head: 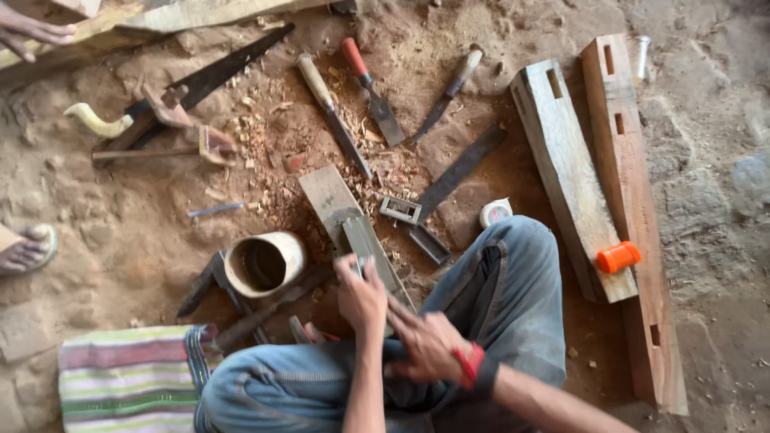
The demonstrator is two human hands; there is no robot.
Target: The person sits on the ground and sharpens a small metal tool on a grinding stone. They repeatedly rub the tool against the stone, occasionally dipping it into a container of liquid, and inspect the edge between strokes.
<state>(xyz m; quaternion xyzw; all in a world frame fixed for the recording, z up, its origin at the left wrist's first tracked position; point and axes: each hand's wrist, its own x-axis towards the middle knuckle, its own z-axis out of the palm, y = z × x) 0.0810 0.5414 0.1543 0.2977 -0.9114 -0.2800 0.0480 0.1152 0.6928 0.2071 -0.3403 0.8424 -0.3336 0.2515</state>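
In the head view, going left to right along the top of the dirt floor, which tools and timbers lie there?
Handsaw → wooden-handled chisel → red-handled chisel → pale-handled chisel → short mortised timber → long mortised timber.

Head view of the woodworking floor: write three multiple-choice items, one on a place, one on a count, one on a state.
1. Where does the orange cap lie?
A. on the wooden beams
B. inside the round pot
C. on the striped cloth

2. How many long wooden beams lie side by side at the right?
A. one
B. two
C. four

3. What is the left hand doing?
A. hanging free
B. pressing on the grey flat stone
C. gripping the saw

Answers:
1 A, the cap rests on the beams' near end.
2 B, two slotted beams lie together.
3 B, its fingers bear down on the stone beside the right hand.
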